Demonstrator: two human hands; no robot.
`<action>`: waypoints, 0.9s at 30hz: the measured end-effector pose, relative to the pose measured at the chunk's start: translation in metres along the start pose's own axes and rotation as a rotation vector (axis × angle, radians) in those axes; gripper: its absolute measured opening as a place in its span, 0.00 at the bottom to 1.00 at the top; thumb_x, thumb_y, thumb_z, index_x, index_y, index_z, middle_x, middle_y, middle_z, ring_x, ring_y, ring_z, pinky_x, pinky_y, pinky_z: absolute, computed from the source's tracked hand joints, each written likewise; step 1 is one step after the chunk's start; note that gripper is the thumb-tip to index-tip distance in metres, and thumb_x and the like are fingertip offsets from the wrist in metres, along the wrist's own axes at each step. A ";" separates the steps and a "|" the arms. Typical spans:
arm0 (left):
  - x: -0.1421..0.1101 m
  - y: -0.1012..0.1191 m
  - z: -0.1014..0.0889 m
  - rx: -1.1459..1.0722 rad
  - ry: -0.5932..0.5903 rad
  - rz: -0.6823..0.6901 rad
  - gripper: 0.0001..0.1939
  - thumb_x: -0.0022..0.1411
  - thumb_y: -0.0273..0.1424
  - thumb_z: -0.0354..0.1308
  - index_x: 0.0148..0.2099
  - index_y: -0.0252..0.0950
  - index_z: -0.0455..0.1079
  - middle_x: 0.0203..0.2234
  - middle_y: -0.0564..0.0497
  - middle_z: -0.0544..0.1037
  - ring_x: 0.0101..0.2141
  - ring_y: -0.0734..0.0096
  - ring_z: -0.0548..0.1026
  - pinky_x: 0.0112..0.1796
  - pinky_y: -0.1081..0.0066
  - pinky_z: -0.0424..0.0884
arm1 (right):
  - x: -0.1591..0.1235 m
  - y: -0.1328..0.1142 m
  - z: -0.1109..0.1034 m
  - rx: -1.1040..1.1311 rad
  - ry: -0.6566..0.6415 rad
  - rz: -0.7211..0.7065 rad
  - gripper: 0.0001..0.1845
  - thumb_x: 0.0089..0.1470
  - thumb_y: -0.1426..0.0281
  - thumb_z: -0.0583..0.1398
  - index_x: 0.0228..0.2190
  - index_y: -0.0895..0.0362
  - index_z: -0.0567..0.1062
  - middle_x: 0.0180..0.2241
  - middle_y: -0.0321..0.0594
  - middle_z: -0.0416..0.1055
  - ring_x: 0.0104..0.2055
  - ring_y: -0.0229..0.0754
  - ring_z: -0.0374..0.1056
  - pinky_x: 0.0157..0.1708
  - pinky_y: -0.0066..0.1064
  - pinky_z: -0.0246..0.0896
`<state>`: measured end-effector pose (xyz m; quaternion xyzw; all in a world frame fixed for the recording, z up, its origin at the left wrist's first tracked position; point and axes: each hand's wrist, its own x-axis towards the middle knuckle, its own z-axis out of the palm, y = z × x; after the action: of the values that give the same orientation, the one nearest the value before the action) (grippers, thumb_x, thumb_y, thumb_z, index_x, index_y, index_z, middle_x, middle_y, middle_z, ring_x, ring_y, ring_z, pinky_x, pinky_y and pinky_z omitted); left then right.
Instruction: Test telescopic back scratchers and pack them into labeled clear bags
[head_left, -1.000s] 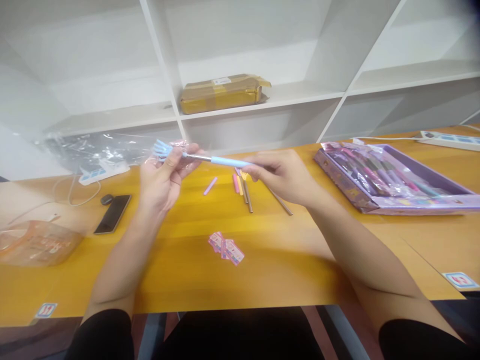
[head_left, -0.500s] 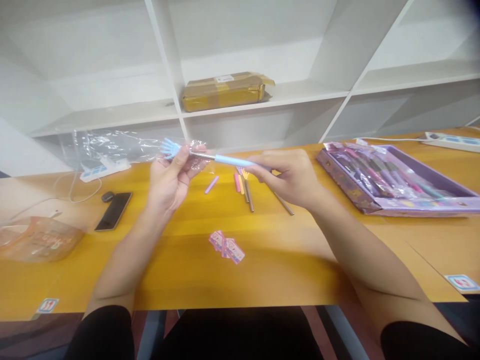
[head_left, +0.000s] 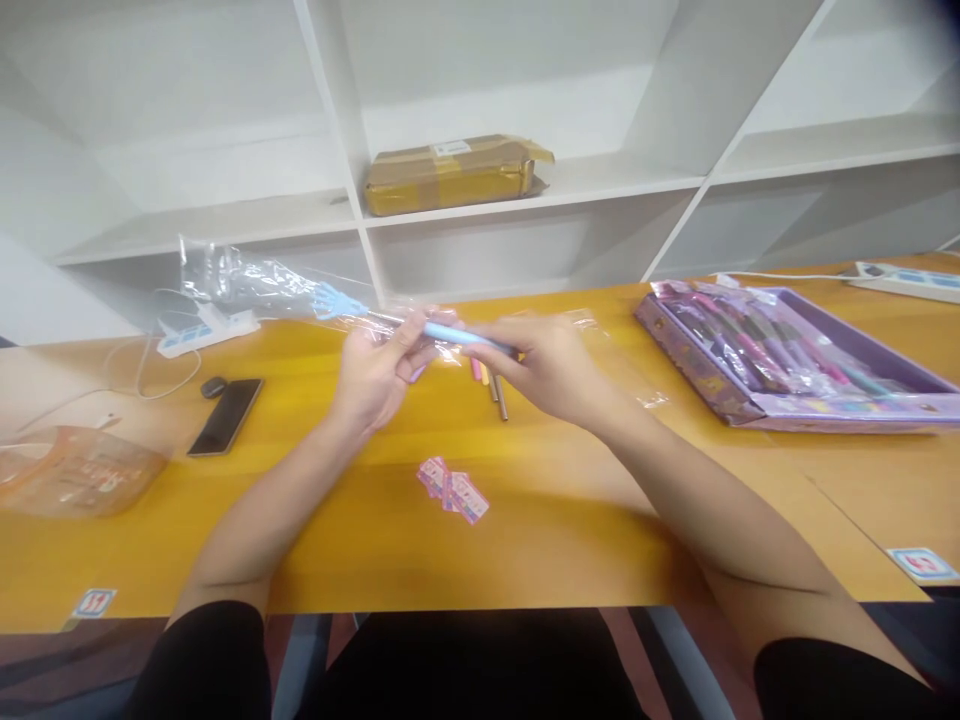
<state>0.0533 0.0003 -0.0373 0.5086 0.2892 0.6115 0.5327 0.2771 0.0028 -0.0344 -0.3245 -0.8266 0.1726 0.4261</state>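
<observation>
A light blue back scratcher (head_left: 448,334) with a hand-shaped head and a short stretch of metal rod is held between my two hands above the table. My left hand (head_left: 375,378) pinches it near the rod, together with a clear plastic bag (head_left: 259,282). The bag stretches left past the blue head; I cannot tell how much of the scratcher is inside it. My right hand (head_left: 551,362) grips the far end of the blue handle. Behind and below my hands lie metal rods (head_left: 502,405), pink and yellow pieces, and a purple piece (head_left: 417,374), partly hidden.
Small pink cards (head_left: 454,490) lie on the wooden table (head_left: 525,560). To the right stands a purple box (head_left: 862,412) of bagged scratchers. A phone (head_left: 226,416), a power strip (head_left: 210,332) and an orange plastic bag (head_left: 90,470) are on the left. A taped parcel (head_left: 454,178) rests on the shelf.
My left hand has moved right along the scratcher, closer to my right hand. Clear film now shows to the right of my right hand. A rod end below that hand is no longer visible.
</observation>
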 end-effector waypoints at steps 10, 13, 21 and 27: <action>0.014 0.007 -0.020 0.013 0.071 0.056 0.21 0.64 0.45 0.78 0.47 0.34 0.81 0.48 0.40 0.89 0.52 0.52 0.88 0.56 0.58 0.86 | 0.007 0.018 -0.013 0.496 0.012 0.118 0.19 0.63 0.53 0.74 0.40 0.57 0.82 0.30 0.38 0.80 0.30 0.38 0.75 0.31 0.33 0.75; 0.007 0.005 -0.011 -0.004 0.026 0.005 0.22 0.62 0.44 0.80 0.46 0.33 0.82 0.47 0.39 0.89 0.51 0.52 0.89 0.53 0.60 0.87 | 0.007 0.019 -0.004 0.498 0.043 0.067 0.20 0.63 0.51 0.74 0.39 0.55 0.83 0.31 0.38 0.81 0.29 0.38 0.75 0.31 0.34 0.75; -0.008 -0.013 0.008 -0.024 -0.054 -0.157 0.24 0.58 0.45 0.82 0.44 0.31 0.83 0.43 0.39 0.90 0.48 0.52 0.89 0.50 0.59 0.87 | 0.007 0.020 0.012 0.209 0.221 -0.190 0.25 0.60 0.51 0.77 0.32 0.53 0.73 0.35 0.36 0.72 0.30 0.36 0.65 0.32 0.33 0.65; -0.008 -0.023 0.004 -0.009 -0.170 -0.224 0.20 0.65 0.44 0.78 0.44 0.30 0.84 0.43 0.40 0.89 0.47 0.56 0.89 0.49 0.62 0.87 | 0.003 0.022 0.014 -0.086 0.188 -0.357 0.15 0.67 0.61 0.73 0.40 0.53 0.74 0.39 0.39 0.72 0.32 0.38 0.65 0.33 0.34 0.65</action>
<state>0.0644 -0.0025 -0.0589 0.5208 0.2951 0.5042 0.6225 0.2722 0.0208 -0.0528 -0.2053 -0.8344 0.0278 0.5108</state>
